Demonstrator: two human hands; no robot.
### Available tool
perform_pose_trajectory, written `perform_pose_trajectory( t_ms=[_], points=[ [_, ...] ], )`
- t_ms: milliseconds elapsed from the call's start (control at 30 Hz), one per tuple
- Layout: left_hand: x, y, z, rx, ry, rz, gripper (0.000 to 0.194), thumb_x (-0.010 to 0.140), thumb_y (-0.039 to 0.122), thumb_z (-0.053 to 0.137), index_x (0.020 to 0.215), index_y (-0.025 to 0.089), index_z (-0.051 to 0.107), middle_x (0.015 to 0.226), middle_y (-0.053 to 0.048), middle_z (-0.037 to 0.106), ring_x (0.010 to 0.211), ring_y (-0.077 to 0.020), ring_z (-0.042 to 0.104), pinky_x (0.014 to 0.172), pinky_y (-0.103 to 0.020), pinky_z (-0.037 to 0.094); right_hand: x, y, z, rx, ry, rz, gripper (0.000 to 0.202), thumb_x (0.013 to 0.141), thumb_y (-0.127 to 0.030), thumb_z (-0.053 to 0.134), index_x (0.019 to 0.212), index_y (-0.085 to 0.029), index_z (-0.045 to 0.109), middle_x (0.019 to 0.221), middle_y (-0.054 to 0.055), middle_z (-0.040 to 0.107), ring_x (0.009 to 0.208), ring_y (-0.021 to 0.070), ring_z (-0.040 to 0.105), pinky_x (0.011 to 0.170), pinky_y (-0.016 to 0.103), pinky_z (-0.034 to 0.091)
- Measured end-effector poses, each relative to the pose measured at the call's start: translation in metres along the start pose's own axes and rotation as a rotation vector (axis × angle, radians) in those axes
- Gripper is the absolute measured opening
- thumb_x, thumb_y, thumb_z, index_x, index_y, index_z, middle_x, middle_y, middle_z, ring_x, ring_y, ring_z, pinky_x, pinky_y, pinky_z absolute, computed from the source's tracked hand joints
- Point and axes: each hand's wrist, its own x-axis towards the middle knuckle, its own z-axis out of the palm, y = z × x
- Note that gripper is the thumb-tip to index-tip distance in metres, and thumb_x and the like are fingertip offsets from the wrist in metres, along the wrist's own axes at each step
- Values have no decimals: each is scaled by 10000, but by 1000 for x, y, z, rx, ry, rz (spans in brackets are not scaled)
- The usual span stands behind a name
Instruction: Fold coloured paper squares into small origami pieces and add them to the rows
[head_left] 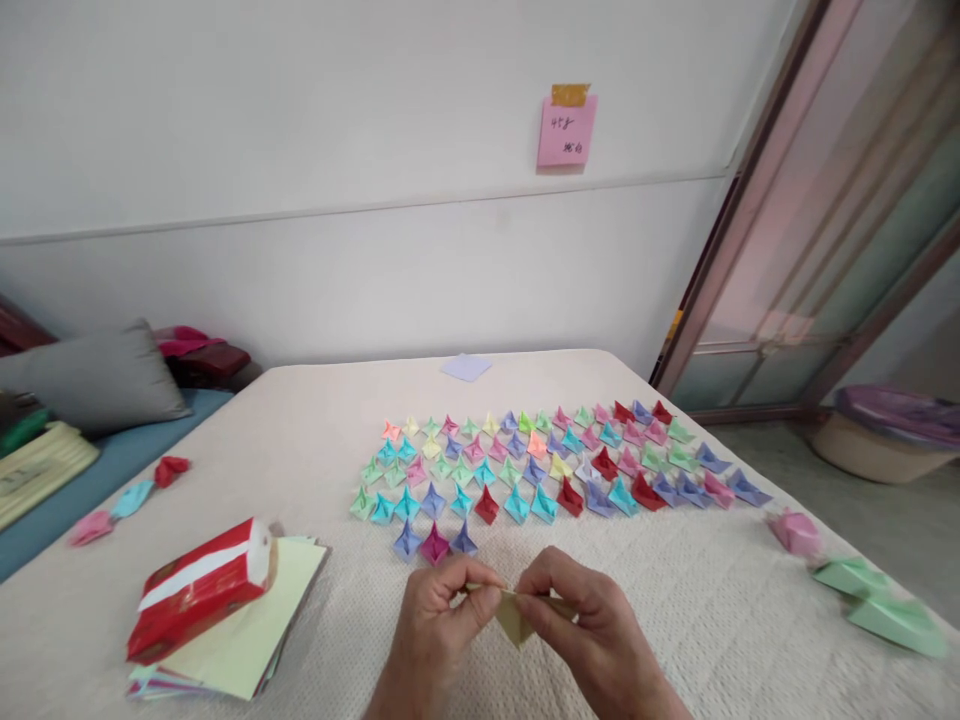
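Note:
A small pale yellow folded paper [514,622] is held between my two hands at the bottom centre, its point hanging down. On its left side my left hand [442,625] pinches an edge between thumb and fingers. The other side is gripped by my right hand [581,625], thumb in front. Just beyond my hands, several small folded paper pieces [487,505] in many colours stand in rows on the cream cloth-covered table [315,400]. The nearest short row has a magenta piece [434,543] between two blue-violet ones.
At left, a red packet [199,590] lies on stacked paper sheets [259,640]. Red, blue and pink folded pieces [91,528] sit near the left edge; pink and green ones [896,620] near the right. A lilac sheet [466,367] lies at the back.

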Motion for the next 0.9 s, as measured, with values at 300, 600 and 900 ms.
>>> perform_pose_trajectory(
  t_ms=[300,600,900],
  points=[
    [4,9,-7,-172,5,-14,360,630,306,851,931,194,687,872,-26,649,802,-186,564,701,-268,425,3,0,-8,76,25,49,201,787,-291,634,605,-204,624,597,-14,571,580,152,518,557,263,398],
    [4,-7,10,75,20,130,209,757,369,773,675,182,729,644,-2,621,630,-148,531,607,-253,387,2,0,-5,57,11,20,99,757,-296,722,807,-245,653,759,-20,630,732,187,571,672,274,443],
    [3,-3,7,114,16,245,145,776,304,763,681,194,750,638,-10,647,629,-154,574,617,-252,445,3,0,-3,103,63,-61,228,817,-348,686,633,-216,663,621,-16,578,608,162,540,603,274,416]
  ],
)
